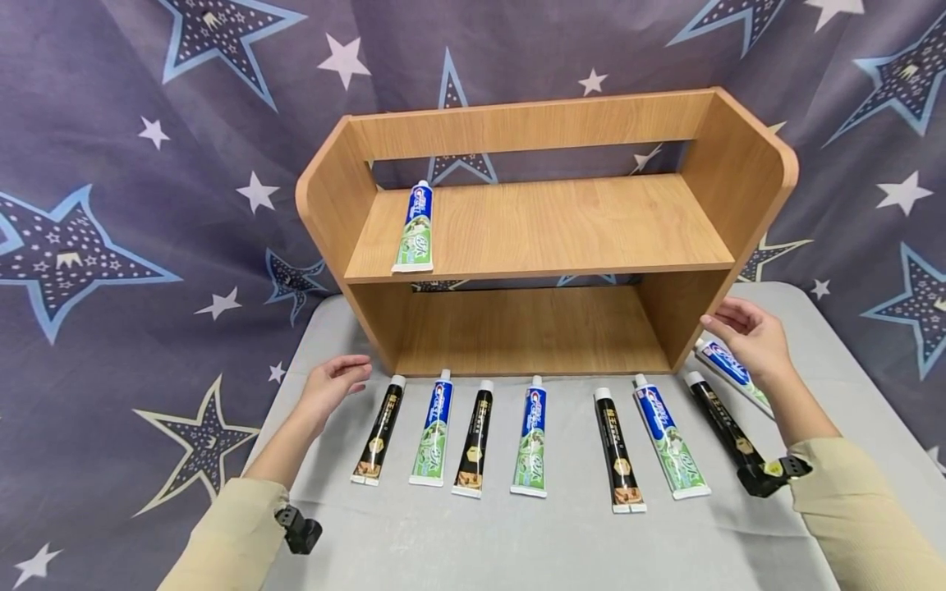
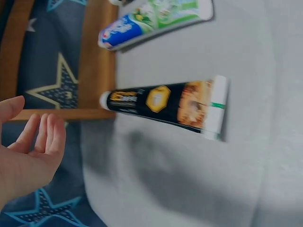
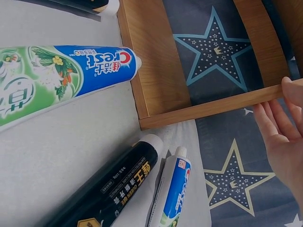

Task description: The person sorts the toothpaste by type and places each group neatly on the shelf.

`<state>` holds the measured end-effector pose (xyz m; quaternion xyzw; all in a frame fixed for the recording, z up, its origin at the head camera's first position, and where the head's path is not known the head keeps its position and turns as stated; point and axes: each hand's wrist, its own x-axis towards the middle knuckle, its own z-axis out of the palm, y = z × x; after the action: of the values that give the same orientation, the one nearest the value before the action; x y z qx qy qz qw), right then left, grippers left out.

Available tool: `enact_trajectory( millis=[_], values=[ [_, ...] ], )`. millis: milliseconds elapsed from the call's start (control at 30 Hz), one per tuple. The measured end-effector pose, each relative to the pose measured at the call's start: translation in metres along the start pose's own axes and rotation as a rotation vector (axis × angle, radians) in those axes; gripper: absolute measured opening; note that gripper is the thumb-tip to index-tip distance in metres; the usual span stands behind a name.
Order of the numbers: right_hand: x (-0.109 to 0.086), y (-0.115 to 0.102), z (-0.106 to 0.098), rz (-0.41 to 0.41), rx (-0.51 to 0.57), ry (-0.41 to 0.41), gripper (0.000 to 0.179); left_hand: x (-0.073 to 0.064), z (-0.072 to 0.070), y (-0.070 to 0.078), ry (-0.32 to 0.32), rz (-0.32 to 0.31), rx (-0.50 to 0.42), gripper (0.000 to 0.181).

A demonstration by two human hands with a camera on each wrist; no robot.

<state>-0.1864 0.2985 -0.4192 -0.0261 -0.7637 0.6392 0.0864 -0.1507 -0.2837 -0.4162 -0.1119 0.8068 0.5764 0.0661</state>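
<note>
A two-tier wooden shelf (image 1: 547, 222) stands at the back of the table. My right hand (image 1: 750, 336) holds the front edge of its right side panel, the thumb on one face and the fingers on the outer one in the right wrist view. My left hand (image 1: 334, 390) hovers beside the lower left corner of the shelf, fingers loosely bent and holding nothing. Close to it lies a black toothpaste tube (image 2: 156, 105) with a white cap. A blue-and-green Crest toothpaste tube (image 1: 416, 230) lies on the upper board, toward the left.
Several black and blue-green toothpaste tubes lie in a row before the shelf, among them a Crest tube (image 1: 530, 443) near the middle. Another Crest tube (image 1: 727, 369) lies partly under my right hand. Behind the grey-covered table (image 1: 414, 542) hangs a star-patterned curtain (image 1: 111, 369).
</note>
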Motion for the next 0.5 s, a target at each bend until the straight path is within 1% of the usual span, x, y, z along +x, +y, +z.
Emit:
enact_trajectory(
  millis=[133, 300, 367, 500],
  values=[
    [0.0, 0.0, 0.0, -0.004, -0.007, 0.002, 0.027, 0.001, 0.002, -0.015, -0.011, -0.034, 0.045, 0.044],
    [0.0, 0.001, 0.001, -0.008, -0.003, 0.003, 0.027, 0.002, 0.005, -0.033, -0.029, -0.078, 0.127, 0.044],
    [0.0, 0.001, 0.0, -0.002, -0.017, 0.004, 0.027, 0.003, 0.006, -0.039, -0.041, -0.087, 0.143, 0.043],
    [0.001, 0.001, 0.0, 0.008, -0.057, 0.01, 0.027, 0.001, 0.009, -0.049, -0.077, -0.095, 0.145, 0.04]
  ],
)
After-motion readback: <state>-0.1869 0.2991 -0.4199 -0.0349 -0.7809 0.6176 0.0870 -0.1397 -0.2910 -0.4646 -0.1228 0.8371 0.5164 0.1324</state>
